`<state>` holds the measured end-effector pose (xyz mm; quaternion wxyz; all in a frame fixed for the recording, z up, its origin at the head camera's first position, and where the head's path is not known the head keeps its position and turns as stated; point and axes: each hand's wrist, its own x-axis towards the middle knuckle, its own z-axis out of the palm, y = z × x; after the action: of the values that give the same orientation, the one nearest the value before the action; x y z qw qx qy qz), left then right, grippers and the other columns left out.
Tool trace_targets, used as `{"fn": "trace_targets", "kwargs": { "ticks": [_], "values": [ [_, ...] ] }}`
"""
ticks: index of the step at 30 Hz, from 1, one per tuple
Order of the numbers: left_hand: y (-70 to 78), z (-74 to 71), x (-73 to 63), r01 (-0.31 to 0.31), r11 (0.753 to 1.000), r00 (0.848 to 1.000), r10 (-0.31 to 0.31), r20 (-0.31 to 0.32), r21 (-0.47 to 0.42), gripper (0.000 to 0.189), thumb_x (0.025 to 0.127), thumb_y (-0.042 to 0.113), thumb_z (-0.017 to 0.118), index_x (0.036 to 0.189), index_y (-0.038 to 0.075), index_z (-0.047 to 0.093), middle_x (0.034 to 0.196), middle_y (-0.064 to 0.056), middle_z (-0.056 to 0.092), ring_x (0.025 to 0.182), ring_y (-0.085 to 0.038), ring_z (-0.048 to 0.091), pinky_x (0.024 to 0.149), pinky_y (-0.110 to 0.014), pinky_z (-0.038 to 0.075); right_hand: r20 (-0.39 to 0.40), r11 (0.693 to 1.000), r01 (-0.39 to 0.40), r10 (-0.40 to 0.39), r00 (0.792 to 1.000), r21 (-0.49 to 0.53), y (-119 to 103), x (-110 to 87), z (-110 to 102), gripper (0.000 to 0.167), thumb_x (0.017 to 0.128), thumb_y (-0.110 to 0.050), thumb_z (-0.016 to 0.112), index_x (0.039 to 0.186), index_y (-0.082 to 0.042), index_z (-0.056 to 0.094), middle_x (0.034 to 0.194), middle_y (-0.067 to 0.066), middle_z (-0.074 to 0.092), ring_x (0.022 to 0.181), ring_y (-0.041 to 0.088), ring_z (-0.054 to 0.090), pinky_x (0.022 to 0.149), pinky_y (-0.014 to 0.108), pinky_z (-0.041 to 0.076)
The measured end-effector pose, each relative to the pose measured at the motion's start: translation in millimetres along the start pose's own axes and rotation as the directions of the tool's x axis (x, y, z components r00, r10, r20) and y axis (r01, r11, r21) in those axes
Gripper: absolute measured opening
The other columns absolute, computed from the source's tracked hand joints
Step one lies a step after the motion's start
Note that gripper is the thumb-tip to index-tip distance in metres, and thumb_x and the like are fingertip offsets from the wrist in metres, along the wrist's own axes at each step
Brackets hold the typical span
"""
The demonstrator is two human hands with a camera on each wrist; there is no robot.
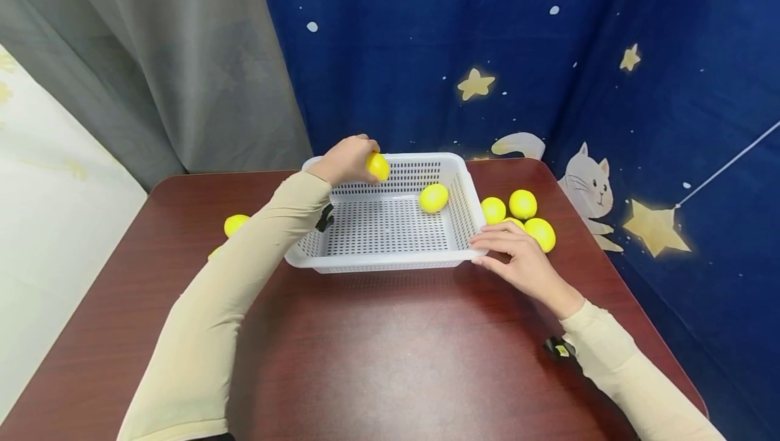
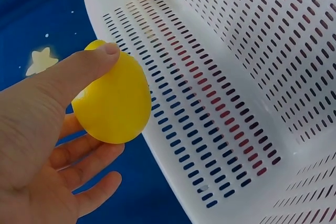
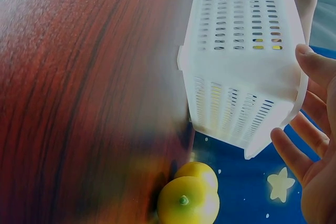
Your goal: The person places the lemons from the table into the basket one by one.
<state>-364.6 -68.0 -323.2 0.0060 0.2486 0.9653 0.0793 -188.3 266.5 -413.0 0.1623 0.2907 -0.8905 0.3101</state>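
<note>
In the head view, my left hand (image 1: 349, 158) is over the back left of a white plastic basket (image 1: 380, 261). It pinches a yellow lemon (image 2: 118, 100) between thumb and fingers, above the basket's rim in the left wrist view. Another lemon (image 1: 433, 198) lies inside the basket, towards its right end. My right hand (image 1: 518, 258) holds the basket's front right corner, thumb at the front and fingers along the side. In the right wrist view the thumb (image 3: 315, 66) touches the rim, with the other fingers spread past it.
Several lemons (image 1: 523, 204) sit on the dark red table (image 1: 390, 353) right of the basket, partly behind my right hand. To the left, more lemons (image 1: 234, 225) are partly hidden by my left sleeve. Blue and grey curtains (image 1: 390, 48) hang behind the table.
</note>
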Motion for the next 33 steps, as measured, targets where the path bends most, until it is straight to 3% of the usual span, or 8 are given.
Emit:
{"fn": "trace_targets", "kwargs": {
  "ticks": [10, 22, 33],
  "values": [
    [6.5, 8.0, 8.0, 0.006, 1.0, 1.0, -0.006, 0.031, 0.003, 0.066, 0.077, 0.031, 0.083, 0.132, 0.005, 0.058, 0.124, -0.012, 0.06, 0.104, -0.024, 0.056, 0.099, -0.037, 0.05, -0.005, 1.0, 0.001, -0.001, 1.0, 0.009, 1.2, -0.2, 0.0, 0.037, 0.075, -0.02, 0.086, 0.111, -0.023, 0.076, 0.113, -0.007, 0.074, 0.118, 0.013, 0.057, 0.099, 0.01, 0.039],
    [21.3, 23.7, 21.4, -0.082, 0.994, 0.995, 0.078, 0.061, 0.07, 0.063, 0.074, 0.03, 0.086, 0.126, 0.004, 0.062, 0.12, -0.012, 0.063, 0.105, -0.025, 0.058, 0.098, -0.036, 0.049, -0.006, 1.0, 0.006, -0.006, 1.0, 0.017, 3.4, -0.1, 0.8, 0.037, 0.074, -0.019, 0.086, 0.11, -0.017, 0.077, 0.112, -0.007, 0.074, 0.117, 0.014, 0.057, 0.098, 0.011, 0.04],
    [29.0, 37.2, 27.3, -0.103, 0.991, 0.989, 0.093, 0.119, 0.08, 0.061, 0.073, 0.03, 0.087, 0.124, 0.005, 0.064, 0.118, -0.01, 0.065, 0.105, -0.023, 0.058, 0.096, -0.035, 0.049, -0.009, 1.0, 0.003, -0.003, 1.0, 0.026, -0.8, 1.0, -1.0, 0.036, 0.075, -0.018, 0.086, 0.11, -0.019, 0.077, 0.112, -0.005, 0.074, 0.117, 0.017, 0.057, 0.098, 0.012, 0.04]
  ]
}}
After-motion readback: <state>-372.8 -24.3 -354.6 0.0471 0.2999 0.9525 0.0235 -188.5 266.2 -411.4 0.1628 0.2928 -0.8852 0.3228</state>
